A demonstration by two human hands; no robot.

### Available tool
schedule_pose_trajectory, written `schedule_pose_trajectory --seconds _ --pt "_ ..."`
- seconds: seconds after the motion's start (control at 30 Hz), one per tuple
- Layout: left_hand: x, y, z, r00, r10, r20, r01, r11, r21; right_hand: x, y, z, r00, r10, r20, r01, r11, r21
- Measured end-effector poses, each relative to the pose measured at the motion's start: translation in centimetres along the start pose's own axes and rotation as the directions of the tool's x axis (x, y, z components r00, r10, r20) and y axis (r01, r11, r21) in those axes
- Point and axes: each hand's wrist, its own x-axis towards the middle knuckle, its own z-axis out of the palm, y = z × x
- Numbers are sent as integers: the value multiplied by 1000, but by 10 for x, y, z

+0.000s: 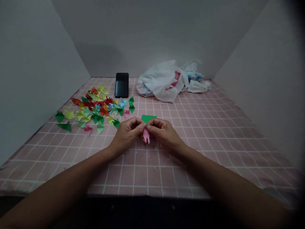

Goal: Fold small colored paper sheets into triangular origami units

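Note:
Both of my hands meet over the middle of the table, pinching a small piece of folded pink paper (146, 136). My left hand (128, 132) has its thumb and forefinger closed on the paper's upper left side. On the other side my right hand (164, 133) pinches it the same way, thumb tips almost touching. Two narrow pink points hang down below the fingers; the upper part is hidden behind them. Just beyond my fingertips lies green paper (149, 118), partly covered by my hands.
A spread of several folded paper pieces (97, 118) in many colours covers the table's left side. Behind it lies a black phone (122, 85). White plastic bags (164, 81) rest along the back. A pink checked cloth (214, 152) covers the table, with pale walls on three sides.

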Motion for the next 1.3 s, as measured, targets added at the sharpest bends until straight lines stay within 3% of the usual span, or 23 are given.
schedule_pose_trajectory --seconds 0.17,0.43,0.6,0.87,1.07,1.3 --pt "0 3 -1 1000 27 -10 -27 999 20 1 -2 0 999 -7 36 9 999 -40" --pt "2 2 -4 998 -25 59 27 999 -37 0 -2 -1 999 3 39 -2 1000 -10" --pt "2 6 -5 998 -36 50 36 999 13 0 -4 0 999 20 33 -20 1000 7" --pt "1 3 -3 996 -67 50 70 996 -47 1 -4 -2 1000 -23 -15 22 998 -52" --pt "2 -2 1 994 -90 64 97 987 -125 2 -4 -2 988 -94 -123 80 991 -111" --pt "2 -4 0 992 -100 74 109 986 -126 1 1 1 985 -111 -129 92 985 -149"
